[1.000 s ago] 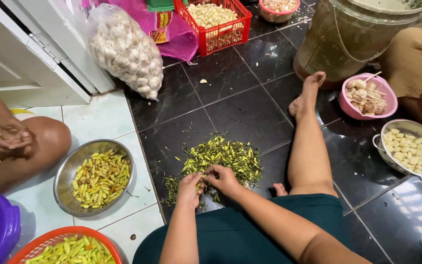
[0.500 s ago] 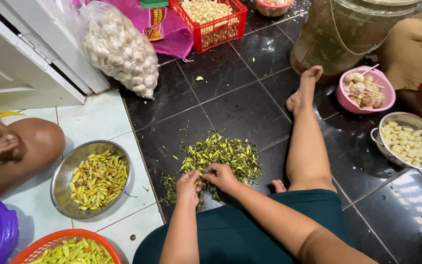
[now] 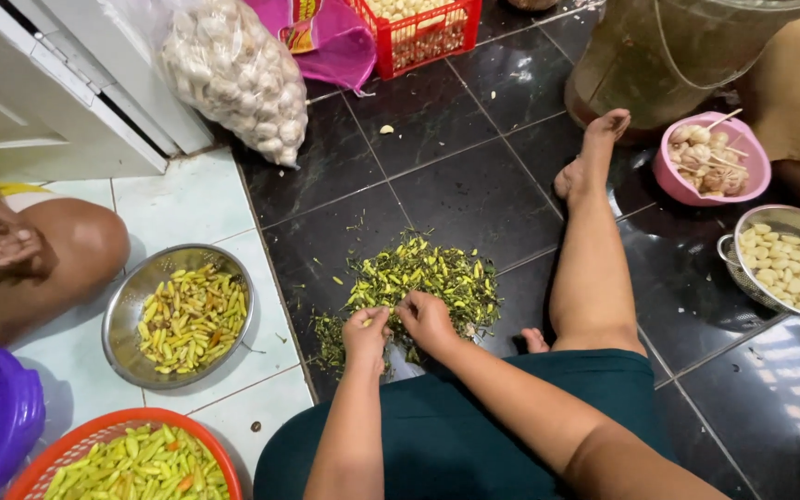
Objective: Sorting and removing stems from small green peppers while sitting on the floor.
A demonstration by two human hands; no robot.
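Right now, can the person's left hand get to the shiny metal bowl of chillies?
Probably yes. The left hand works at the chilli pile, and the metal bowl sits on that same side, with only bare floor tiles between them.

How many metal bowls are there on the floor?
2: one steel bowl of chillies left of the hands, one metal colander of peeled garlic at the right edge. Others may be out of view.

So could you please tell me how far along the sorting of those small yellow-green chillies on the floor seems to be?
Done: a round steel bowl holds a layer of chillies, and a red plastic basket holds more. In hand: the left hand and right hand meet at the near edge of the heap of yellow-green chillies and stems on the dark tiled floor. Left: that heap looks sizeable.
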